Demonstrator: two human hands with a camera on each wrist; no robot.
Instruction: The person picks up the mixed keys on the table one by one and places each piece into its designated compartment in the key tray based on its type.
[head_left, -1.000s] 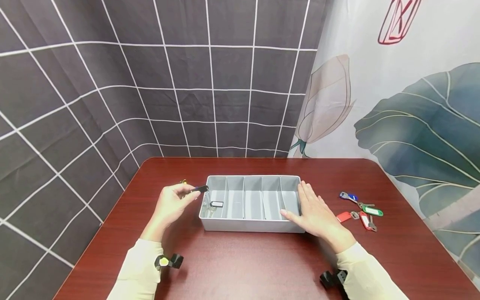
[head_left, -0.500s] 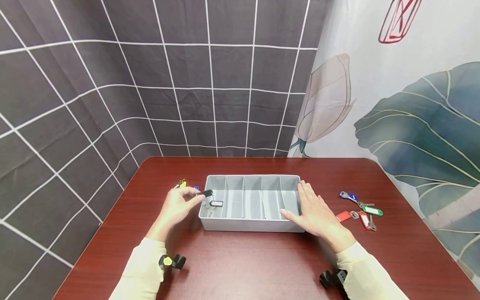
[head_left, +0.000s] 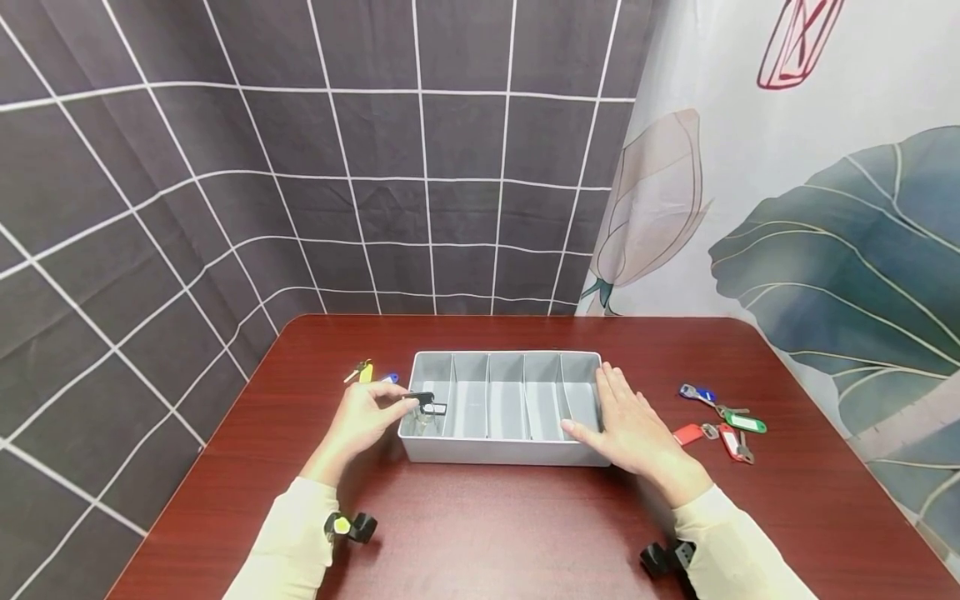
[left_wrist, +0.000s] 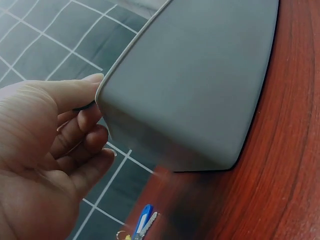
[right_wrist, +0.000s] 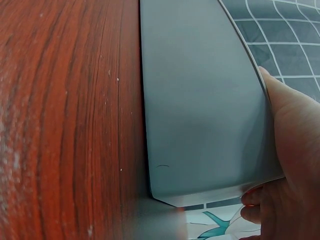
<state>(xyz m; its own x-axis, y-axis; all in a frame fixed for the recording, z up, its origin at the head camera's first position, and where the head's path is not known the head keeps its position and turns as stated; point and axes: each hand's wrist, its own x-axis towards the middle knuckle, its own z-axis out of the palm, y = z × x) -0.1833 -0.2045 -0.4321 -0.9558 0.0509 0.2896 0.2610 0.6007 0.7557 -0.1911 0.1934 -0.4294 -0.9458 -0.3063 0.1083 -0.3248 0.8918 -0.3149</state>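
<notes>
A grey box (head_left: 504, 452) with a row of several compartments sits on the table. My left hand (head_left: 362, 417) pinches a black key tag (head_left: 423, 397) between thumb and fingers over the leftmost compartment. In the left wrist view the hand (left_wrist: 60, 135) is at the box's rim, and only a dark sliver of the tag shows. Another black-framed key tag (head_left: 435, 409) with a white label lies in that compartment. My right hand (head_left: 637, 429) rests on the box's right end, fingers straight along that side and thumb over the front rim.
On the right of the table (head_left: 495, 525) lie keys with a blue tag (head_left: 705, 393), a green tag (head_left: 746, 422), and two red tags, one (head_left: 687, 433) nearer the box. Left of the box, behind my left hand, are a yellow tag (head_left: 366, 372) and a blue tag (head_left: 390, 378).
My left hand has moved right and lowered the black key tag from beside the box's left rim to over the leftmost compartment. The yellow and blue tags behind it have come into view.
</notes>
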